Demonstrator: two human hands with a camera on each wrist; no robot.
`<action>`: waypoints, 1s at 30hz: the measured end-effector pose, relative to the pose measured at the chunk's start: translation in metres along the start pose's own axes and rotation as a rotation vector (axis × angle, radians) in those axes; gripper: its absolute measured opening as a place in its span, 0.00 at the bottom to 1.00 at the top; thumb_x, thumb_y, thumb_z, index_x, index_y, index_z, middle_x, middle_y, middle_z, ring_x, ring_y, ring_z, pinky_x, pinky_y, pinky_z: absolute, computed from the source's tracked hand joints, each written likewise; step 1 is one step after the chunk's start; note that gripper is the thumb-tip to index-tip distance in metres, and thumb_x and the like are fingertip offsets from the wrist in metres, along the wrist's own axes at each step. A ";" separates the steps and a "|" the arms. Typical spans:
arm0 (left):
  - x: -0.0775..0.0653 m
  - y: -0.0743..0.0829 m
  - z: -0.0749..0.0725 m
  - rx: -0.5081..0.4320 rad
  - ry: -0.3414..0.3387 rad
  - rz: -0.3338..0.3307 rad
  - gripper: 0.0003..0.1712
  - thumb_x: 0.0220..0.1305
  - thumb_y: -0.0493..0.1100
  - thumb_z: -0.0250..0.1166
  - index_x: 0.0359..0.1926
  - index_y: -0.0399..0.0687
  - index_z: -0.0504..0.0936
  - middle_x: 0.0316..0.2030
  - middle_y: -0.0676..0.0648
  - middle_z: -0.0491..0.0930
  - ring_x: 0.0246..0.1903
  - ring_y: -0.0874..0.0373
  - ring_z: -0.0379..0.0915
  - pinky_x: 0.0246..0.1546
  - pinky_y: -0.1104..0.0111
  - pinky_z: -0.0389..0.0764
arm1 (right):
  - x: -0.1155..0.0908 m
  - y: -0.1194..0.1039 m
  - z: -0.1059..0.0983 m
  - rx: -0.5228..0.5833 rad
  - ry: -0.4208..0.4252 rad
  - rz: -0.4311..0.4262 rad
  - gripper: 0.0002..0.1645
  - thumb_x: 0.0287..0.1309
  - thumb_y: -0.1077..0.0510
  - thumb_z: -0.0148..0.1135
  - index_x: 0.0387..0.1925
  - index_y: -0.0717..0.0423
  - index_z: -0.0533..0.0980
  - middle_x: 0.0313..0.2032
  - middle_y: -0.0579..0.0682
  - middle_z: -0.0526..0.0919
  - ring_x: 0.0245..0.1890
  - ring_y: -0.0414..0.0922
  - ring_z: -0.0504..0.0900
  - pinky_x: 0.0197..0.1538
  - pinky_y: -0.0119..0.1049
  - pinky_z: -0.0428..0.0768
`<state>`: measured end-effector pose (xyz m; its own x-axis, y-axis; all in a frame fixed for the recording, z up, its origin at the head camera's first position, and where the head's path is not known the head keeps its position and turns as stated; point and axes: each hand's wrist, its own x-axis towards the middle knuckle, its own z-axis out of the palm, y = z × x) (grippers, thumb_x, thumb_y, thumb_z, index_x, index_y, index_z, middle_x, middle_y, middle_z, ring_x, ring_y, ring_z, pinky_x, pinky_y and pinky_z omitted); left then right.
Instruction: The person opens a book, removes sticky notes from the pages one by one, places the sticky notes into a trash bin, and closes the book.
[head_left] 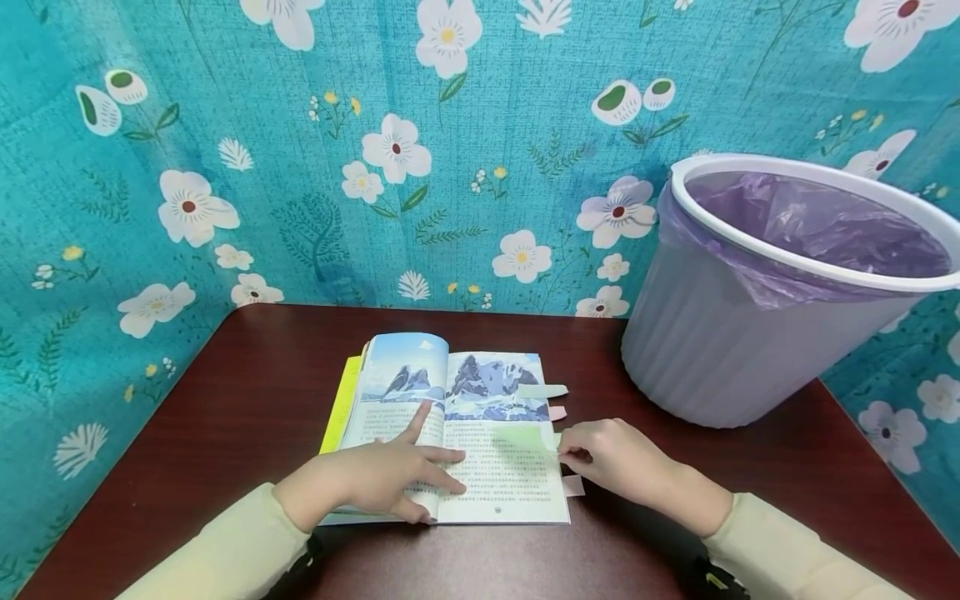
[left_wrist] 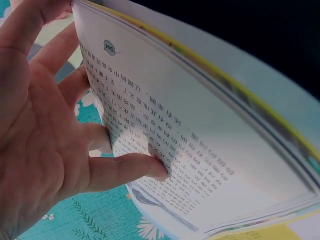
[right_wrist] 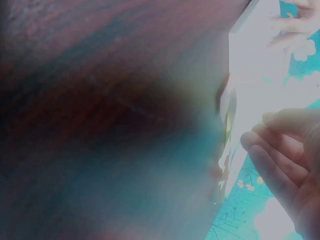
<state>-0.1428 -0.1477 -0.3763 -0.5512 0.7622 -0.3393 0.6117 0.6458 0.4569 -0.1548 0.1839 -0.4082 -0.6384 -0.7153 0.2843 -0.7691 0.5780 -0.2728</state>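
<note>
An open book (head_left: 498,479) lies on the table, its two pages showing snowy mountain pictures above printed text. My left hand (head_left: 386,475) is spread across the left page and the middle fold, its fingers straight and pressing the paper; the left wrist view shows the thumb on the printed page (left_wrist: 145,125). At the book's right edge, my right hand (head_left: 618,458) pinches the outer end of a pale green sticky tab (head_left: 517,437) that lies across the text. In the right wrist view, the right hand's fingertips (right_wrist: 247,140) are close together beside the overexposed page.
More sticky tabs stick out from the right edge: a pale green one (head_left: 555,390), a pink one (head_left: 557,413) and a pinkish one (head_left: 573,486). A grey bin (head_left: 697,333) with a purple liner stands at the table's (head_left: 247,400) back right. Floral cloth (head_left: 315,167) hangs behind.
</note>
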 end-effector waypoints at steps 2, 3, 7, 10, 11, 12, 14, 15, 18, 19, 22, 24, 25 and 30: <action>0.000 0.000 0.000 -0.003 0.001 0.001 0.27 0.58 0.47 0.70 0.59 0.69 0.77 0.68 0.58 0.63 0.70 0.39 0.18 0.42 0.65 0.80 | 0.001 0.000 -0.001 -0.015 0.009 0.010 0.09 0.47 0.66 0.73 0.29 0.51 0.83 0.29 0.39 0.82 0.28 0.31 0.76 0.32 0.28 0.79; 0.000 0.000 0.000 -0.004 0.002 0.001 0.27 0.58 0.47 0.70 0.59 0.69 0.78 0.68 0.58 0.63 0.70 0.39 0.18 0.41 0.65 0.80 | 0.001 -0.001 -0.002 -0.024 0.013 0.015 0.08 0.47 0.65 0.73 0.31 0.51 0.83 0.30 0.40 0.83 0.29 0.32 0.78 0.33 0.30 0.80; 0.000 -0.001 0.000 -0.005 0.008 0.009 0.27 0.58 0.46 0.70 0.59 0.68 0.78 0.68 0.57 0.64 0.70 0.39 0.19 0.40 0.66 0.80 | 0.001 -0.001 -0.003 -0.046 0.024 0.032 0.08 0.49 0.64 0.72 0.33 0.53 0.84 0.32 0.43 0.85 0.33 0.34 0.81 0.35 0.33 0.82; 0.000 0.000 -0.001 -0.008 0.009 0.008 0.26 0.58 0.46 0.70 0.58 0.68 0.78 0.68 0.57 0.64 0.70 0.39 0.19 0.39 0.67 0.80 | 0.002 -0.001 -0.004 -0.042 0.031 0.037 0.08 0.49 0.64 0.72 0.33 0.53 0.84 0.32 0.43 0.85 0.31 0.33 0.80 0.33 0.31 0.81; 0.000 0.001 -0.001 -0.010 0.008 0.006 0.26 0.58 0.46 0.70 0.58 0.68 0.78 0.68 0.57 0.64 0.70 0.40 0.18 0.39 0.67 0.79 | 0.003 0.000 -0.005 -0.038 0.036 0.038 0.08 0.49 0.65 0.72 0.33 0.53 0.83 0.32 0.43 0.85 0.30 0.33 0.79 0.32 0.30 0.80; 0.000 0.001 -0.001 -0.012 0.007 0.003 0.26 0.58 0.46 0.70 0.58 0.68 0.78 0.68 0.58 0.64 0.70 0.40 0.18 0.38 0.68 0.79 | 0.003 0.001 -0.006 -0.035 0.040 0.035 0.08 0.49 0.65 0.72 0.33 0.54 0.83 0.32 0.43 0.85 0.28 0.33 0.78 0.31 0.30 0.80; -0.001 0.002 -0.002 -0.018 0.005 -0.002 0.26 0.58 0.45 0.70 0.58 0.67 0.79 0.68 0.58 0.64 0.70 0.40 0.18 0.37 0.69 0.79 | 0.005 0.002 -0.008 -0.030 0.049 0.034 0.08 0.49 0.65 0.71 0.34 0.54 0.83 0.31 0.43 0.84 0.26 0.33 0.76 0.29 0.28 0.78; -0.001 0.002 -0.002 -0.022 0.003 -0.004 0.26 0.58 0.45 0.70 0.58 0.67 0.79 0.68 0.58 0.64 0.70 0.40 0.18 0.37 0.70 0.78 | 0.006 0.002 -0.010 -0.030 0.054 0.035 0.09 0.49 0.66 0.71 0.34 0.54 0.83 0.31 0.43 0.84 0.25 0.33 0.75 0.29 0.27 0.77; -0.001 0.002 -0.002 -0.026 0.004 -0.007 0.26 0.58 0.45 0.70 0.58 0.68 0.78 0.68 0.58 0.64 0.70 0.40 0.18 0.37 0.69 0.78 | 0.009 0.004 -0.013 -0.030 0.067 0.043 0.09 0.48 0.66 0.71 0.34 0.55 0.84 0.32 0.44 0.85 0.25 0.33 0.74 0.29 0.27 0.76; -0.001 0.002 -0.001 -0.026 0.004 -0.006 0.26 0.58 0.45 0.70 0.58 0.68 0.78 0.68 0.58 0.64 0.70 0.40 0.18 0.37 0.69 0.78 | 0.010 0.004 -0.014 -0.027 0.067 0.050 0.09 0.48 0.66 0.71 0.34 0.55 0.84 0.32 0.44 0.85 0.25 0.34 0.74 0.28 0.27 0.76; -0.001 0.001 -0.001 -0.026 0.005 -0.007 0.26 0.58 0.45 0.70 0.58 0.68 0.78 0.68 0.58 0.63 0.70 0.40 0.18 0.37 0.69 0.78 | 0.012 0.004 -0.015 -0.015 0.062 0.066 0.09 0.48 0.66 0.72 0.35 0.55 0.84 0.32 0.45 0.85 0.25 0.33 0.74 0.28 0.27 0.76; -0.001 0.001 0.000 -0.027 0.003 -0.006 0.26 0.58 0.45 0.70 0.59 0.68 0.78 0.68 0.58 0.63 0.70 0.40 0.17 0.37 0.70 0.78 | 0.014 0.004 -0.016 -0.004 0.055 0.075 0.09 0.49 0.66 0.71 0.35 0.55 0.84 0.32 0.45 0.85 0.25 0.33 0.75 0.28 0.27 0.76; -0.001 0.000 0.000 -0.028 0.004 -0.004 0.27 0.58 0.45 0.70 0.59 0.68 0.78 0.68 0.58 0.63 0.70 0.40 0.17 0.38 0.70 0.78 | 0.015 0.004 -0.016 0.002 0.051 0.080 0.09 0.49 0.66 0.72 0.35 0.55 0.84 0.32 0.45 0.86 0.25 0.33 0.75 0.29 0.28 0.77; -0.001 0.000 0.000 -0.032 0.011 0.001 0.27 0.58 0.45 0.70 0.58 0.68 0.78 0.68 0.58 0.64 0.70 0.40 0.17 0.38 0.71 0.78 | 0.017 0.003 -0.019 0.032 0.059 0.097 0.09 0.50 0.65 0.71 0.36 0.54 0.84 0.35 0.46 0.86 0.28 0.32 0.77 0.30 0.31 0.80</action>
<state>-0.1422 -0.1488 -0.3764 -0.5570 0.7622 -0.3298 0.5941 0.6432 0.4831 -0.1686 0.1804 -0.3869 -0.7113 -0.6317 0.3083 -0.7027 0.6300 -0.3307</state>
